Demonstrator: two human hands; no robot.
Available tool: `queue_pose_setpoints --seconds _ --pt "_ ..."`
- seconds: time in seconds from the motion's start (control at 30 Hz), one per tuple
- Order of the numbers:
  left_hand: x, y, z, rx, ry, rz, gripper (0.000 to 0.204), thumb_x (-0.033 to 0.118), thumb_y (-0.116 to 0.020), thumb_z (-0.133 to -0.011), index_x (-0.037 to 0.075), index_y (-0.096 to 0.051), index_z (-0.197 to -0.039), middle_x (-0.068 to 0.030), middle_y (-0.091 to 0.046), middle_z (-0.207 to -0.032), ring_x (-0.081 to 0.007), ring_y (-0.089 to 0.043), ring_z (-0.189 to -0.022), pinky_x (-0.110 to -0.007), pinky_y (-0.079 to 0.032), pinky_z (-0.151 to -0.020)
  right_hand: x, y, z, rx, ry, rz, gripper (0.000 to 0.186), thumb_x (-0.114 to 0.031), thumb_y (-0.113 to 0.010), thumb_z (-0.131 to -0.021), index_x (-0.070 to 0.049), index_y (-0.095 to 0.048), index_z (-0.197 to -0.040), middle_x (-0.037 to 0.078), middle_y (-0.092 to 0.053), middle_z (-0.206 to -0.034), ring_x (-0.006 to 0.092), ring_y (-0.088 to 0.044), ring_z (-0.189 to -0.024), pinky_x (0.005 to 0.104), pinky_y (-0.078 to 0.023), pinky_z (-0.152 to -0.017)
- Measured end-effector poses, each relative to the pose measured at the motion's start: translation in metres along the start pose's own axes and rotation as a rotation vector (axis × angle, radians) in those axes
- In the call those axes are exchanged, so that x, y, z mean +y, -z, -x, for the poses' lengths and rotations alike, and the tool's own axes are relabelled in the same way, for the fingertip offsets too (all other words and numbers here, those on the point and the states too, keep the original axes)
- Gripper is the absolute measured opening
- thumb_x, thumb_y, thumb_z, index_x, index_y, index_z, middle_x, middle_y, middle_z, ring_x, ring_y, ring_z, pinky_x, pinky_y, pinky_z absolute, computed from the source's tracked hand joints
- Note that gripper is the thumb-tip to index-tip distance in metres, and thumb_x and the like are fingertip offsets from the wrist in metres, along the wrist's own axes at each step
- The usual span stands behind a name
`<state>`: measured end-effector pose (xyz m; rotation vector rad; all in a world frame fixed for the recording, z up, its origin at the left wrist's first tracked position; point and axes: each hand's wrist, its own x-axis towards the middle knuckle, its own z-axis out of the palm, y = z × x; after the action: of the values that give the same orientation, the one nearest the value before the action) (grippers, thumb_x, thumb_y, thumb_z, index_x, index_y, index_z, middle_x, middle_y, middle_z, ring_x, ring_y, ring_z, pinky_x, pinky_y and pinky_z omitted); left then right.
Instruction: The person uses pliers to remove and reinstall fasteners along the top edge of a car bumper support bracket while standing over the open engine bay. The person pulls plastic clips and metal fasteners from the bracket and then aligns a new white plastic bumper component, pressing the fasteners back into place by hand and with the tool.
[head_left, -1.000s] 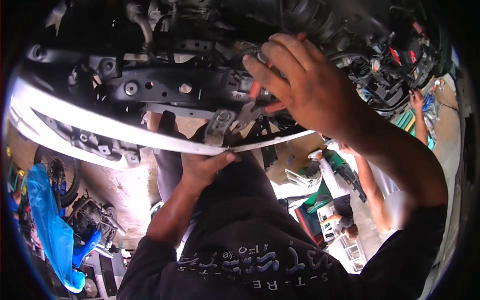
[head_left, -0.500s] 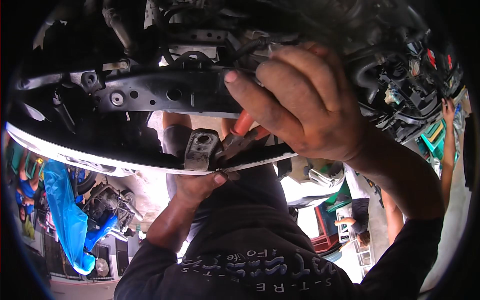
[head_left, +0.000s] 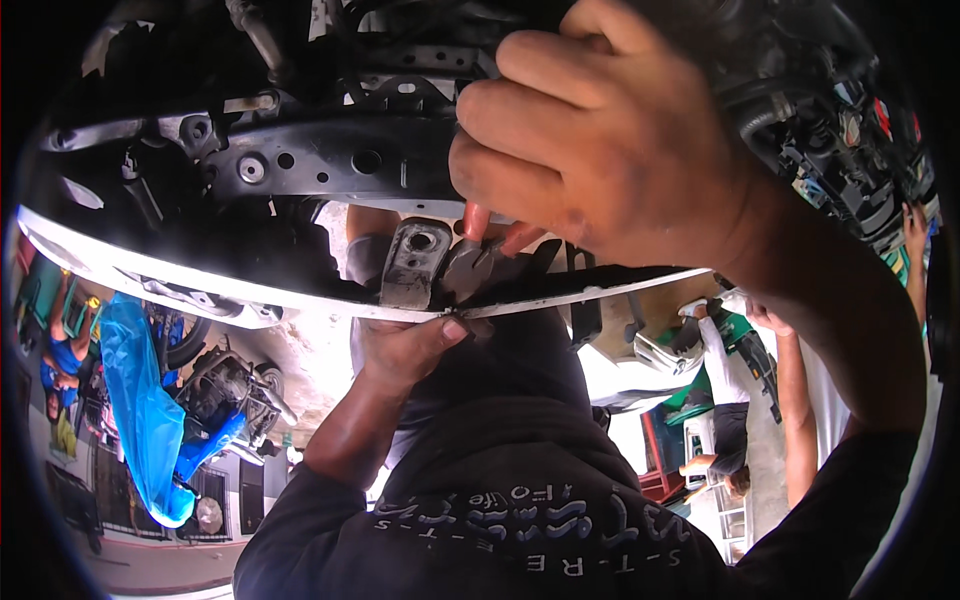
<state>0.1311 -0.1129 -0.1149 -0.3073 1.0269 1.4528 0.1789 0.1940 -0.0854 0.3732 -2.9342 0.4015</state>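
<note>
My right hand [head_left: 590, 150] is curled round the red-handled pliers [head_left: 477, 221], knuckles up, hiding most of the handles. The pliers' metal jaws point down at the rim of a curved white panel, probably a car bumper [head_left: 560, 298], beside a worn metal bracket [head_left: 414, 262]. Whether the jaws grip anything is unclear. From below, my left hand [head_left: 405, 350] holds the panel's lower edge just under the bracket. Its thumb lies along the edge near the jaws; its other fingers are mostly hidden.
A black metal crossbar [head_left: 330, 165] with round holes runs behind the panel. Hoses and engine parts [head_left: 850, 150] crowd the upper right. At lower left are a blue plastic cover [head_left: 140, 400] and a motorcycle [head_left: 225, 390]. Other people, one in a dark shirt [head_left: 730, 430], are in the background.
My right index finger, stretched out before, has curled in, and the hand has closed round the handles. The panel sits slightly higher in view; my left hand keeps its place on the edge.
</note>
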Motion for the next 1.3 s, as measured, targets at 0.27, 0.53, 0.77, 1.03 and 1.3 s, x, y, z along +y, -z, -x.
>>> queue_pose_setpoints --seconds 0.27,0.53,0.77,1.03,1.3 --pt "0.005 -0.014 -0.009 0.021 -0.078 0.009 0.089 0.016 -0.092 -0.082 -0.004 -0.042 -0.153 -0.0262 -0.056 -0.142 -0.0316 -0.074 -0.105 -0.041 -0.071 -0.071 0.033 0.018 -0.031 -0.563 0.111 -0.322 0.031 -0.039 -0.065 -0.101 -0.009 -0.069 -0.097 0.0 -0.06 -0.084 0.0134 -0.058 -0.082 0.0299 -0.043 -0.068" --pt "0.004 -0.008 -0.01 -0.09 -0.069 0.076 0.052 0.013 -0.085 -0.091 -0.008 -0.063 -0.133 -0.0211 -0.078 -0.11 -0.027 -0.078 -0.091 -0.037 -0.064 -0.084 0.011 0.014 -0.006 -0.514 -0.02 -0.148 0.037 -0.038 -0.072 -0.086 -0.016 -0.074 -0.115 0.0 -0.062 -0.102 0.0184 -0.062 -0.105 0.037 -0.047 -0.088" --pt "0.005 0.0 -0.011 -0.16 -0.053 0.117 0.043 -0.002 -0.08 -0.09 -0.008 -0.066 -0.13 -0.0195 -0.078 -0.113 -0.0246 -0.077 -0.097 -0.036 -0.063 -0.087 0.004 0.044 -0.004 -0.583 -0.102 -0.031 0.071 -0.037 -0.077 -0.085 -0.019 -0.06 -0.151 0.008 -0.065 -0.129 0.0273 -0.059 -0.129 0.0483 -0.043 -0.114" --pt "0.0 0.007 -0.015 -0.157 -0.005 0.083 0.032 -0.004 -0.083 -0.086 -0.004 -0.076 -0.117 -0.013 -0.079 -0.116 -0.0197 -0.075 -0.102 -0.034 -0.06 -0.092 0.0 0.047 -0.023 -0.623 -0.094 -0.162 0.082 -0.035 -0.081 -0.08 -0.018 -0.054 -0.156 0.011 -0.058 -0.147 0.0322 -0.052 -0.144 0.0498 -0.041 -0.121" --pt "0.002 0.008 -0.017 -0.182 -0.008 0.01 0.029 -0.003 -0.085 -0.084 0.0 -0.079 -0.112 -0.0094 -0.081 -0.109 -0.0176 -0.074 -0.107 -0.034 -0.057 -0.097 -0.004 0.031 -0.029 -0.594 -0.044 -0.242 0.076 -0.035 -0.081 -0.08 -0.013 -0.06 -0.15 0.009 -0.055 -0.155 0.0283 -0.051 -0.145 0.0494 -0.041 -0.122"
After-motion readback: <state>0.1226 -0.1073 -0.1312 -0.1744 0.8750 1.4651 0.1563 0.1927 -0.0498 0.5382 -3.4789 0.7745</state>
